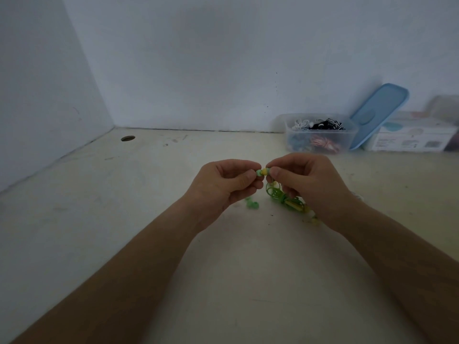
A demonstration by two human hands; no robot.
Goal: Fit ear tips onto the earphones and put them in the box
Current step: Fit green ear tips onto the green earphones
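The single view comes from a wide-angle camera worn on the person's head, facing forward and down across the pale desk point(223, 281) toward the corner where the left wall point(37, 95) meets the far wall point(223, 58). It sits close to the work: the forearms point(139, 269) run in from the near bottom corners, and the left hand point(223, 187) and right hand point(308, 184) meet just above the middle of the frame. The wide field also takes in the clear box point(320, 135), the blue lid point(377, 112) and a carton point(412, 137) at the far right, all blurred.
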